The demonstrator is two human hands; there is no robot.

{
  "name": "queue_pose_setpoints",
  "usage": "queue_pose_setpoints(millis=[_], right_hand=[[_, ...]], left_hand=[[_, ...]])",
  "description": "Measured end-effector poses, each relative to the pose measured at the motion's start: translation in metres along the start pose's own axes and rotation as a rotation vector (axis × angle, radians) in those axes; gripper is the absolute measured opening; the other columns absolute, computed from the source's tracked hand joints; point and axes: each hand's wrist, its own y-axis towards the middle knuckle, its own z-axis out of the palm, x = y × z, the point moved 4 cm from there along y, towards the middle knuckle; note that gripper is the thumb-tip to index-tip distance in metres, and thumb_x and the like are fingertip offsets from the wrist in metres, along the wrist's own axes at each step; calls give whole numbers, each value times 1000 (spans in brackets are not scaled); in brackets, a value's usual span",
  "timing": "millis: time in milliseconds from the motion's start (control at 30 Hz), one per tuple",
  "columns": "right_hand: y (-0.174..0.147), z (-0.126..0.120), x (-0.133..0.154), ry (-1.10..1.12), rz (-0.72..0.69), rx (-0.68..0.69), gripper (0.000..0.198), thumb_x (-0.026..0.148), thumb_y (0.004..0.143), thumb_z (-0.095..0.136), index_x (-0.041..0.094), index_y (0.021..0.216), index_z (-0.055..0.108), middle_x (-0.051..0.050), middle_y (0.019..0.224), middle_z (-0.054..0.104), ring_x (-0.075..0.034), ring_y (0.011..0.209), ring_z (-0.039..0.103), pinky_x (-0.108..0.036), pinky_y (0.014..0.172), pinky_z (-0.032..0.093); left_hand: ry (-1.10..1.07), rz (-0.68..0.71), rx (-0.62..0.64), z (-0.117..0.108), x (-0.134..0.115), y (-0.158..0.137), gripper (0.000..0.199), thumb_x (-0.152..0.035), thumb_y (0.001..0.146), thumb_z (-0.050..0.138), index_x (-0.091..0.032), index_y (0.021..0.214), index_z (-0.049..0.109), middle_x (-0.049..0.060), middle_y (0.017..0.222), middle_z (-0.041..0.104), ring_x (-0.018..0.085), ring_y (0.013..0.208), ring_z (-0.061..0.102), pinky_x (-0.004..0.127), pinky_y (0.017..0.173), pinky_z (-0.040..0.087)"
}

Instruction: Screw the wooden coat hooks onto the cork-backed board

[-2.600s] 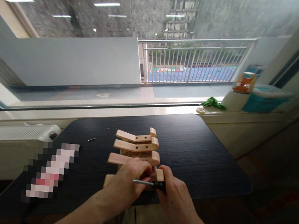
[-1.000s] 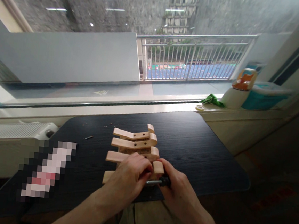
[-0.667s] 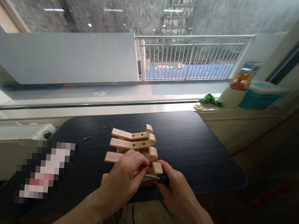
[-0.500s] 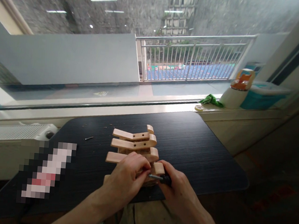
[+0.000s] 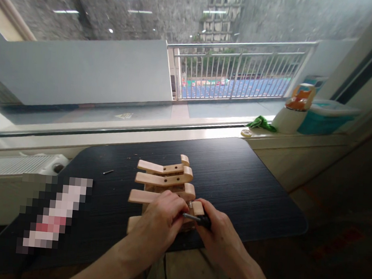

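Observation:
A wooden hook rack lies on the dark table, its pale curved hooks pointing left and rounded ends to the right. Dark holes show in the two far hooks. My right hand is closed round the black handle of a screwdriver, whose metal shaft points left. Over the near part of the rack, my left hand is closed in a pinch at the screwdriver's tip. Whatever the left fingers hold there is hidden, and the hand covers part of the near hooks.
On the black table, a small screw-like metal piece lies left of the rack. A blurred-out pale object is at the left. The windowsill holds a green cloth, a white bottle and a teal box.
The screwdriver has shifted slightly left and its shaft tilts a little differently. Both hands keep their hold over the rack. The whole view has moved slightly.

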Motion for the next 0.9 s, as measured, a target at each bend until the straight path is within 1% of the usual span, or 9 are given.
queue_pose_setpoints(millis=[200, 300, 367, 467, 533, 633, 700, 833, 900], right_hand=[[-1, 2, -2, 96, -27, 15, 34, 12, 79, 47, 16, 113, 50, -6, 98, 65, -18, 86, 60, -26, 72, 43], [-1, 4, 1, 179, -48, 53, 34, 9, 78, 46, 18, 111, 52, -3, 97, 65, -15, 85, 60, -24, 73, 43], [-2, 4, 3, 205, -49, 73, 34, 9, 78, 46, 18, 110, 53, -3, 97, 64, -15, 86, 59, -23, 73, 43], [-5, 1, 2, 217, -53, 88, 39, 9, 76, 47, 18, 113, 53, -2, 96, 64, -14, 86, 58, -23, 75, 43], [-9, -3, -4, 206, -30, 68, 41, 11, 77, 47, 18, 117, 52, -1, 91, 63, -13, 80, 57, -23, 71, 44], [-14, -12, -15, 159, 47, -30, 39, 20, 81, 47, 18, 120, 52, 0, 81, 61, -12, 67, 54, -22, 60, 43], [-16, -14, -18, 128, 59, -59, 39, 23, 82, 48, 18, 120, 52, 1, 77, 58, -11, 63, 51, -21, 56, 41], [-17, -6, -12, 124, 3, 13, 47, 11, 75, 49, 21, 121, 49, 3, 79, 59, -10, 67, 53, -21, 62, 41], [-18, -2, -8, 137, -13, 27, 47, 7, 73, 48, 21, 118, 48, 2, 82, 60, -11, 71, 54, -21, 65, 41]], left_hand=[[28, -24, 24, 2, -2, 2, 12, -7, 76, 57, -18, 77, 58, 1, 82, 59, 16, 84, 52, 29, 76, 42], [40, 2, 31, 2, -2, 0, 12, -6, 76, 56, -18, 77, 58, 1, 82, 59, 16, 84, 52, 29, 77, 42], [26, 20, 12, 2, -2, -2, 12, -6, 77, 55, -19, 77, 57, 0, 82, 60, 15, 83, 52, 28, 76, 41], [-6, -3, -17, 3, 1, -5, 11, -9, 79, 53, -19, 78, 56, 0, 82, 59, 14, 80, 53, 27, 74, 41], [-11, -29, -18, 4, 4, -6, 10, -11, 80, 52, -19, 76, 56, 0, 80, 59, 14, 77, 53, 26, 72, 41], [14, -34, 1, 5, 5, -5, 10, -10, 78, 53, -18, 73, 56, 0, 78, 59, 14, 77, 53, 26, 71, 40], [21, -32, 24, 4, 5, -4, 11, -10, 78, 53, -18, 73, 56, 1, 79, 60, 15, 78, 53, 26, 71, 40], [-2, -69, 75, -1, 4, -2, 10, -13, 79, 52, -19, 75, 59, 1, 82, 61, 15, 80, 54, 25, 71, 39], [-12, -79, 96, -3, 4, -1, 9, -14, 79, 52, -19, 76, 59, 1, 82, 62, 15, 80, 54, 25, 70, 39]])
